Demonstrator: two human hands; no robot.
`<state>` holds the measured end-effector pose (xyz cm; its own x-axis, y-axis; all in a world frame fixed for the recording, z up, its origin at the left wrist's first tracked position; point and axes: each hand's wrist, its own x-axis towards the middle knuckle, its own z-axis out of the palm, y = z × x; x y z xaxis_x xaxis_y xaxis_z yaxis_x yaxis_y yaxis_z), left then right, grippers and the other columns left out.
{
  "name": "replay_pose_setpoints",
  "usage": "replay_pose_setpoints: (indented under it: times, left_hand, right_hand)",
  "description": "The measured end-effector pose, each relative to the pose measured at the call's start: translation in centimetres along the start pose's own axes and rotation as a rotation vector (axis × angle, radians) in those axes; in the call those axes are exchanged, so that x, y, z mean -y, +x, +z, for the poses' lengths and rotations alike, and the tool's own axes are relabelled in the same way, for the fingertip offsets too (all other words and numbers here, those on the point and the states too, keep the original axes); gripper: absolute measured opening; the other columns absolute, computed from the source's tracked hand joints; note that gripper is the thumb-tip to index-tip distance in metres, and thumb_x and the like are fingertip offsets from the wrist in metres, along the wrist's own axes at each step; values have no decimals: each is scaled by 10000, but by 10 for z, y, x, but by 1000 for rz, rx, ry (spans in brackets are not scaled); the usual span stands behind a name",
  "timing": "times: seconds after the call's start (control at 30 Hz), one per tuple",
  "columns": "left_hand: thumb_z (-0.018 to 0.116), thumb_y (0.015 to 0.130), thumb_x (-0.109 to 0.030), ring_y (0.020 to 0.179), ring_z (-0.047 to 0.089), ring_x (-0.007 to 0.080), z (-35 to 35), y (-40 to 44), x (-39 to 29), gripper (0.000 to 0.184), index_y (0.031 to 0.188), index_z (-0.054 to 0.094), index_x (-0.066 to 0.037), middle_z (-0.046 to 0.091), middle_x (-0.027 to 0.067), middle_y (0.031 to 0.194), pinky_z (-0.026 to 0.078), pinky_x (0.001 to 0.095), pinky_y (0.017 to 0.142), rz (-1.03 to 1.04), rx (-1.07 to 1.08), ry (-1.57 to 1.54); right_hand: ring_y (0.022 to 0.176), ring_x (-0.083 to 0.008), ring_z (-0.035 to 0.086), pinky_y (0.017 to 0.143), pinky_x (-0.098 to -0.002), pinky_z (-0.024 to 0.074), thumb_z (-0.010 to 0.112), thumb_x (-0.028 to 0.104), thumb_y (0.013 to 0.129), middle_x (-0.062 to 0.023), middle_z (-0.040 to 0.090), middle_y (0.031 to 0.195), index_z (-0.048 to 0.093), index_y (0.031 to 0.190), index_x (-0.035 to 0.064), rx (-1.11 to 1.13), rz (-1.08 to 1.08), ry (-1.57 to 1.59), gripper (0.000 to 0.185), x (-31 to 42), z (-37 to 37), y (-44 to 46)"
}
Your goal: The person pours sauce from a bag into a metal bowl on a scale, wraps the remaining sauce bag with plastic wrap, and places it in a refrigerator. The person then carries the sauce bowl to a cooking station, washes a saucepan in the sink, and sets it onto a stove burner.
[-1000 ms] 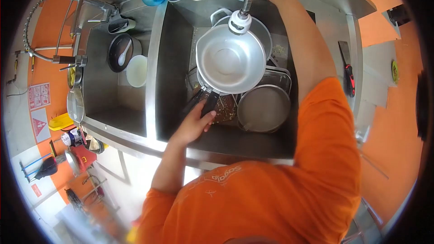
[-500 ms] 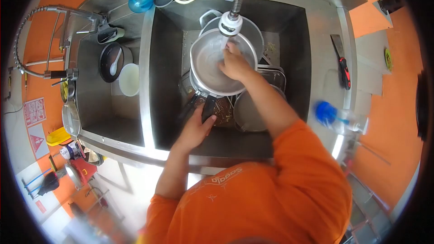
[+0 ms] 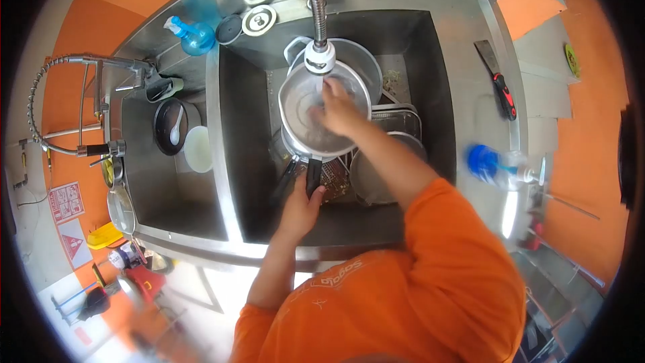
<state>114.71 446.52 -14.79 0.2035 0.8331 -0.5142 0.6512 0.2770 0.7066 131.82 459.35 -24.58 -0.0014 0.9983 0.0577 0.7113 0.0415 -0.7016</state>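
A light metal saucepan (image 3: pixel 300 129) is held in the larger sink basin, under the white spray head (image 3: pixel 319 58) of a hose tap, with water falling into it. My left hand (image 3: pixel 300 210) is closed round its black handle (image 3: pixel 314 173). Inside the pan, my right hand (image 3: pixel 341 113) touches the wet bottom, thumb and fingers apart, slightly blurred; no sponge shows in it. Behind the saucepan lies a larger pot (image 3: pixel 366 67) with a loop handle. A second dark handle (image 3: pixel 287 178) sticks out beside my left hand; its pan is mostly hidden beneath.
A round pan (image 3: pixel 376 175) and a rectangular metal tray (image 3: pixel 403 119) lie in the basin. The left basin holds a dark pan (image 3: pixel 161 128) with a spoon and a pale bowl (image 3: pixel 198 149). A scraper (image 3: pixel 500 87), blue-capped bottle (image 3: pixel 494 167) and blue spray bottle (image 3: pixel 196 38) stand around the rim.
The camera view has shifted slightly. My right hand has moved a little within the saucepan, while my left hand keeps its hold on the handle. Water still runs.
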Motion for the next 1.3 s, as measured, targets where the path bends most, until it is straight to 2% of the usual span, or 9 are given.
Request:
replay_pose_setpoints:
  times: [0.2,0.27,0.5,0.7,0.83,0.93,1.0,1.07,1.3]
  left_hand:
    - [542,850,-204,485,509,143,1,0,-6,503,1239,330,35,535,75,599,404,275,463,73,-49,166]
    - [508,854,-263,826,571,418,9,-2,-10,499,1239,333,-1,584,272,871,443,441,711,87,-49,160]
    - [504,855,-253,842,560,433,3,-2,-27,487,1237,331,-6,579,277,895,439,449,724,-20,-45,209]
    - [532,855,-199,494,481,98,-6,8,16,509,1253,315,34,523,52,639,395,244,443,84,-101,206]
    - [531,854,-191,505,471,89,-8,4,34,504,1256,317,25,507,25,636,392,230,452,94,-108,184]
    - [538,851,-185,500,461,83,-6,-2,22,506,1259,318,17,504,15,633,383,222,448,32,-74,111]
    - [512,857,-256,927,559,383,-8,-3,6,483,1240,357,-5,564,256,999,431,397,789,-91,-69,106]
    - [505,859,-260,914,562,390,-4,-2,0,484,1243,350,-11,566,254,995,434,407,778,-75,-98,169]
    - [472,864,-212,885,552,435,6,6,-36,519,1280,242,-3,557,281,996,440,486,706,-158,-119,569]
  right_hand:
    - [1058,-394,439,923,-426,347,598,367,754,-253,389,1213,356,1212,-88,-62,166,152,689,19,1,9]
    - [1042,-404,448,921,-419,350,592,364,760,-253,402,1203,398,1194,-82,-72,106,107,652,38,9,3]
    - [1075,-380,446,933,-405,353,537,306,811,-218,380,1241,391,1220,-21,73,166,290,544,30,-2,14]
    - [1102,-314,448,938,-368,345,408,161,849,-186,475,1168,503,1120,9,353,-293,752,325,40,2,-12]
    - [1087,-270,479,952,-389,323,412,170,820,-164,512,1150,626,991,47,923,-106,-169,300,15,-43,-20]
    - [1032,-281,520,964,-460,277,426,216,811,-173,586,1008,638,966,59,-10,-403,-461,306,-26,-29,-29]
    - [1070,-281,491,1009,-471,197,410,268,840,-168,566,1055,611,1003,57,187,-334,-501,334,-17,-32,-37]
    - [1109,-281,463,1054,-483,118,394,319,869,-163,547,1101,585,1041,55,395,-267,-531,369,4,-25,-52]
    - [1000,-243,541,880,-345,377,425,291,908,-167,572,1038,545,1057,5,143,167,859,344,83,-37,-76]
